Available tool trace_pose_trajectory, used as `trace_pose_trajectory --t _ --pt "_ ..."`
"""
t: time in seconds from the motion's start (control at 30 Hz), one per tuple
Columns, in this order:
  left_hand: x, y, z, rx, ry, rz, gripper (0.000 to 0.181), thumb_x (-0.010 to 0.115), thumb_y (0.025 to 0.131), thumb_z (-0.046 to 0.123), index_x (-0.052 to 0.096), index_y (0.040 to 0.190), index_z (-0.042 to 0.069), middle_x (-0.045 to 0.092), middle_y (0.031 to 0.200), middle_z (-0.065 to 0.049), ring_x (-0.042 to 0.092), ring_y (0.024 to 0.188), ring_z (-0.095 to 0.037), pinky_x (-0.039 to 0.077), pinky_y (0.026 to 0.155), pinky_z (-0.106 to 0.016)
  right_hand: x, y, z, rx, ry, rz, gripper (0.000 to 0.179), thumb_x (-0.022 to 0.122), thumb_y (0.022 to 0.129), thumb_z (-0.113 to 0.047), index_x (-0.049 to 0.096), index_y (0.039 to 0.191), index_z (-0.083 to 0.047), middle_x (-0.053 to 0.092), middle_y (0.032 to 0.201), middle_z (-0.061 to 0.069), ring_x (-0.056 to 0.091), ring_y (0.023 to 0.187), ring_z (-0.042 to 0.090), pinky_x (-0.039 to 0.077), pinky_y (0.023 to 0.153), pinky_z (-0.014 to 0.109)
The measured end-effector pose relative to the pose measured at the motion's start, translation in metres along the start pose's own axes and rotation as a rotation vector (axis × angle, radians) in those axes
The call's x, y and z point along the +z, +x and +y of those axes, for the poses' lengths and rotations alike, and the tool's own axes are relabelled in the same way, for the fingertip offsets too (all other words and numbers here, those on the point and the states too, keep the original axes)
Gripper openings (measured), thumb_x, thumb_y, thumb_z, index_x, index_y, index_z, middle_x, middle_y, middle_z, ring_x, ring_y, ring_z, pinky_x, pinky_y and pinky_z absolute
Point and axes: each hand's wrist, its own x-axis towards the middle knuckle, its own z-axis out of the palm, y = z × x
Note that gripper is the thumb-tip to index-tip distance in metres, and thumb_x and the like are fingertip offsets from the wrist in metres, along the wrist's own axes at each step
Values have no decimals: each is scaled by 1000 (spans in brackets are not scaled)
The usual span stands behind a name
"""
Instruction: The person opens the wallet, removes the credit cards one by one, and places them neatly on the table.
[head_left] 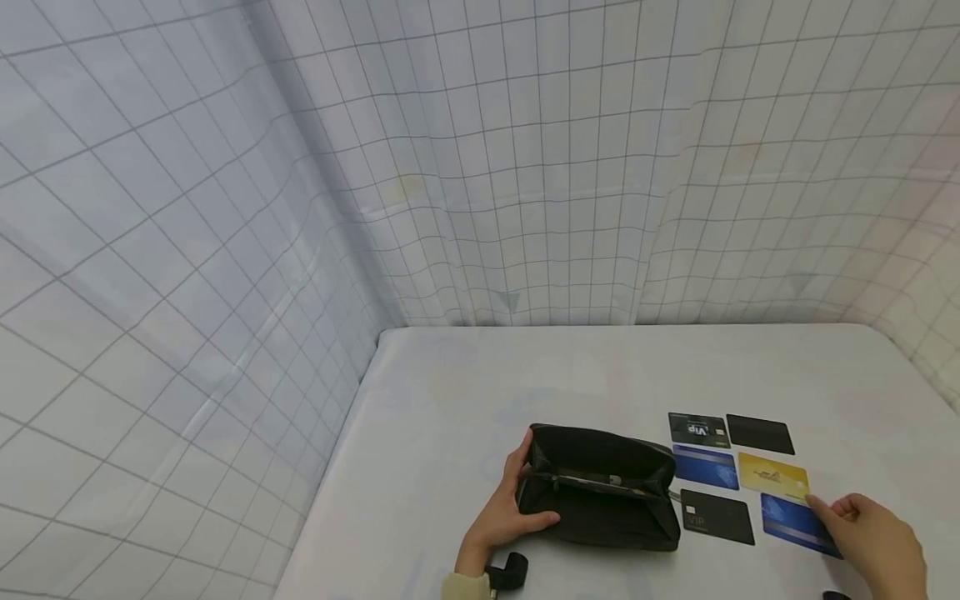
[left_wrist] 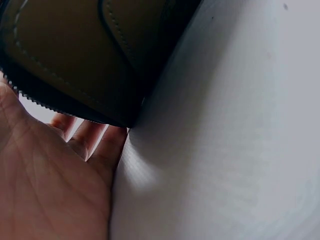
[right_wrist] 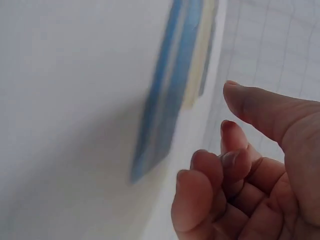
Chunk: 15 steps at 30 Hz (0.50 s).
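In the head view a black zip-around wallet point(head_left: 600, 521) lies spread on the white table, its mouth upward. My left hand point(head_left: 504, 508) grips its left end, thumb along the near side and fingers round the far side. The wallet's zip teeth and stitched brown interior point(left_wrist: 70, 45) show in the left wrist view. My right hand point(head_left: 873, 533) is over the right end of a blue card point(head_left: 795, 521), close to a yellow card point(head_left: 774, 477). In the right wrist view its fingers point(right_wrist: 192, 200) are loosely curled with nothing between them, apart from the blue card.
Further cards lie right of the wallet: a dark VIP card point(head_left: 697, 430), a plain black card point(head_left: 761, 434), another blue card point(head_left: 706, 467) and a black VIP card point(head_left: 717, 516). White grid-patterned curtains point(head_left: 517, 167) enclose the table point(head_left: 435, 400).
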Motion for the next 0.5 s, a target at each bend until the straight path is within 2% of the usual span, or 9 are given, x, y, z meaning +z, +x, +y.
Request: trace_pose_trajectory --t 0.17,0.23,0.27,0.3,0.4,0.47,0.5 --pt "0 2 0 -2 2 -3 108 78 80 21 -1 154 29 7 155 1 30 132 -34 27 97 -63 2 -1 -26 -247 54 97 43 61 91 -40 54 79 1 44 63 6 45 60 25 34 53 34" --pt "0 2 0 6 6 -3 108 78 80 20 -1 154 28 7 155 1 30 132 -35 28 96 -64 14 10 -28 -373 76 162 47 59 89 -50 56 78 -4 44 62 2 43 57 22 30 51 32" --pt "0 2 0 13 8 -2 108 78 80 20 0 154 27 8 155 0 31 131 -35 28 95 -64 14 8 -36 -423 87 168 46 60 90 -50 57 79 -5 45 62 2 43 57 21 30 51 32" --pt "0 2 0 9 13 -2 108 78 80 19 -1 154 27 8 154 1 31 131 -35 28 95 -64 14 3 -45 -473 103 175 45 60 90 -50 57 79 -6 46 62 1 42 57 20 30 51 31" --pt "-2 0 14 -14 3 -14 108 77 80 15 -1 154 24 8 154 -4 30 132 -35 27 97 -63 10 -15 -76 -630 166 183 36 64 90 -43 59 78 -9 48 62 -1 41 57 15 31 50 29" --pt "-4 0 24 -29 -3 -25 108 76 81 11 -2 154 21 7 154 -7 29 132 -35 26 98 -62 -2 -39 -105 -704 222 136 26 69 89 -31 60 77 -9 50 63 -2 44 58 13 34 50 27" --pt "-4 -1 29 -37 -3 -31 108 76 81 10 -2 154 19 7 154 -9 29 132 -35 25 99 -61 -1 -44 -113 -741 245 123 24 69 88 -31 60 77 -11 51 64 -3 44 58 12 35 50 26"
